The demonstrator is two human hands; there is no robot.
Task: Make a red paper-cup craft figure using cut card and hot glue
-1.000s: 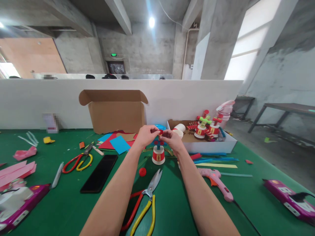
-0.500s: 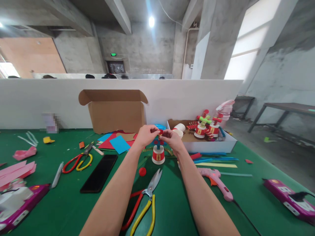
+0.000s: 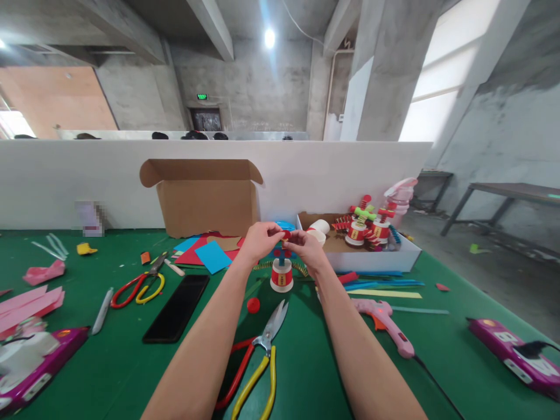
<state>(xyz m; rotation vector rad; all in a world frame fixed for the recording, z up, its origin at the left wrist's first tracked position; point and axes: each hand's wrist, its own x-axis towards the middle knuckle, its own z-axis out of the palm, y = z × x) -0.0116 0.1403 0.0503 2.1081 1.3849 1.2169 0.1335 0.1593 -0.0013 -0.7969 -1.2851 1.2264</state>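
Note:
In the head view a paper-cup figure (image 3: 281, 275) stands upright on the green table, its red-and-white cup at the bottom and blue pieces above. Folded paper strips stick out from both sides of it. At its top, my left hand (image 3: 261, 240) and my right hand (image 3: 306, 248) come together with pinched fingers on a small red piece (image 3: 286, 235). The fingertips partly cover that piece, so its exact shape is hidden. A red disc (image 3: 253, 305) lies in front of the cup. Nearer me are scissors (image 3: 268, 341) with red and yellow handles, blades closed or nearly so.
Right of my forearm lies a pink glue gun (image 3: 385, 321), with paper strips (image 3: 385, 286) behind it. A white box (image 3: 371, 261) holds finished-looking cup figures. On the left are a black phone (image 3: 176, 309), more scissors (image 3: 142, 286), coloured paper (image 3: 213, 257) and a purple power strip (image 3: 52, 361).

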